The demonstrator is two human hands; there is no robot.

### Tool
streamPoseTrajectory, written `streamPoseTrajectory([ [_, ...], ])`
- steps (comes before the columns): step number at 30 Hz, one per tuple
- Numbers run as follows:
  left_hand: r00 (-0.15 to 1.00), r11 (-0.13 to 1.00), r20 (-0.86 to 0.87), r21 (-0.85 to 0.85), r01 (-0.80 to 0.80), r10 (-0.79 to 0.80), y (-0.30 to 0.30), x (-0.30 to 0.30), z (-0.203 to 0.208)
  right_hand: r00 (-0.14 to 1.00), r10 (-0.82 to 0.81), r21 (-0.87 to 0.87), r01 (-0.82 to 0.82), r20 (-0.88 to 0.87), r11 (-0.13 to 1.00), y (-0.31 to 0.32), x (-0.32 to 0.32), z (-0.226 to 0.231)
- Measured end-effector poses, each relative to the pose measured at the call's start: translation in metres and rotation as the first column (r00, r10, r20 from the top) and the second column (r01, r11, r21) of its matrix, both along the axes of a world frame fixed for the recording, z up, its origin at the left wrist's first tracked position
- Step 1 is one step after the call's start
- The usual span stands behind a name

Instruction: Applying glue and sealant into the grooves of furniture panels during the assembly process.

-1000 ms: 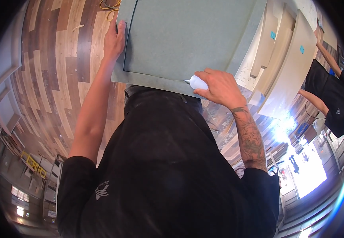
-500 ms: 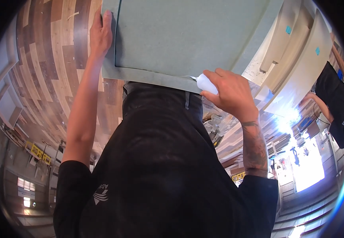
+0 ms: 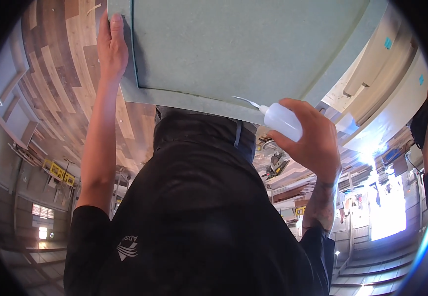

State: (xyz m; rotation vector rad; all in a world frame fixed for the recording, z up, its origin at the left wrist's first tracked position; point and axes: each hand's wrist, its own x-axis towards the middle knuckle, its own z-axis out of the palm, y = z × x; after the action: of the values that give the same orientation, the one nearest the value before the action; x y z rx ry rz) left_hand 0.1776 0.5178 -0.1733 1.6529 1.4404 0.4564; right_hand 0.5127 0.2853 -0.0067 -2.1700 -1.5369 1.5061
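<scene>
A grey-green framed panel (image 3: 233, 44) with a recessed middle lies in front of my waist. Its left edge is in my left hand (image 3: 112, 52), thumb on the upper side; the other fingers are partly hidden. My right hand (image 3: 317, 138) is wrapped round a translucent white squeeze bottle (image 3: 282, 121), tilted over the panel's near right edge. The bottle's long, thin, curved nozzle points left, its tip close to the seam along the near frame strip. Whether the tip touches the panel I cannot tell. A dark line runs along the inner left and near seams.
Pale curved panels (image 3: 396, 93) with teal tape pieces stand at the right, a person in dark clothes (image 3: 423, 133) beyond them. A power tool (image 3: 276, 165) is low to my right. White frames (image 3: 14, 93) lie at the left on the wood-plank floor (image 3: 61, 64).
My right hand has drawn the bottle right and toward me, so more of its body and nozzle shows. The left hand keeps its hold on the panel. The view has shifted slightly.
</scene>
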Motion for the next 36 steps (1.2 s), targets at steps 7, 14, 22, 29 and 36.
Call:
streamPoseTrajectory([
  [7,1.000,1.000,-0.028,-0.006,-0.003,0.003,0.002,0.004,0.005,0.942,-0.269,-0.007,0.273,-0.202,0.962,-0.009,-0.018,-0.022],
  [14,0.996,1.000,-0.088,-0.017,-0.007,0.006,0.002,0.004,0.007,0.965,-0.177,0.170,0.210,-0.195,0.963,0.008,-0.053,-0.033],
  [22,1.000,1.000,0.017,-0.007,-0.008,0.008,0.000,0.009,0.007,0.996,0.029,0.262,-0.008,-0.078,0.965,0.024,-0.069,-0.025],
  [29,0.999,1.000,0.047,-0.016,-0.024,0.025,0.001,0.011,0.010,0.990,0.133,0.295,-0.116,-0.037,0.948,0.034,-0.080,-0.018],
  [36,1.000,0.998,0.020,-0.064,-0.012,0.013,0.005,0.019,0.025,0.986,0.168,0.310,-0.160,0.002,0.937,0.034,-0.076,-0.012],
])
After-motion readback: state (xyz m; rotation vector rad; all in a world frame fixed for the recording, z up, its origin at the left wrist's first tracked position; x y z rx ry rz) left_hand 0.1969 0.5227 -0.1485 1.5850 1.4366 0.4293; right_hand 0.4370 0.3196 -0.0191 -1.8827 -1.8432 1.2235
